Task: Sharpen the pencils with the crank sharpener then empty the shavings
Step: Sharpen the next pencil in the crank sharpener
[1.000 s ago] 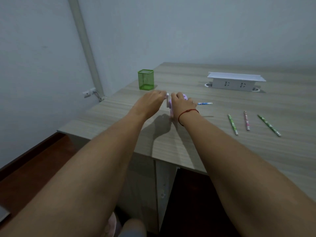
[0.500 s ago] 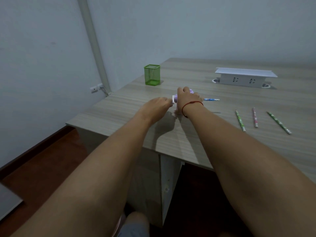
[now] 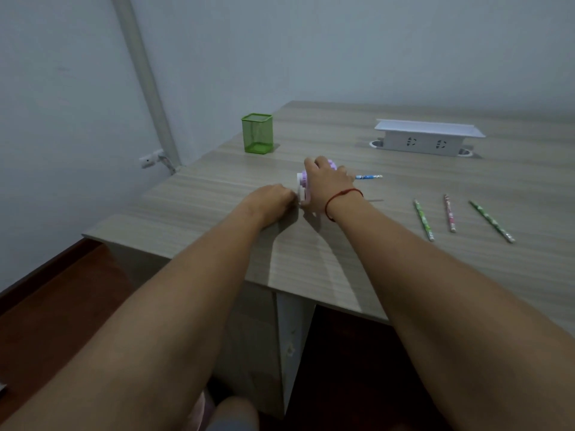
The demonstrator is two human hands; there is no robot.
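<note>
A small purple and white crank sharpener [image 3: 302, 185] stands on the wooden desk [image 3: 389, 256], mostly covered by my right hand [image 3: 325, 186], which grips its body from above. My left hand [image 3: 273, 200] is curled at the sharpener's left side, on the white crank; the crank handle itself is hidden in my fingers. A blue patterned pencil [image 3: 368, 177] sticks out of the sharpener's right side. To the right lie three loose pencils: a green one [image 3: 423, 219], a pink one [image 3: 449, 213] and another green one [image 3: 491, 220].
A green mesh pencil cup [image 3: 257, 133] stands at the back left of the desk. A white power socket box [image 3: 427, 137] sits at the back right. The desk's left edge and near corner drop to a dark red floor [image 3: 46, 306].
My left hand has swung from level with the sharpener's top down and toward me beside it, as the crank turns. My right hand stays on the sharpener. The camera has shifted a little.
</note>
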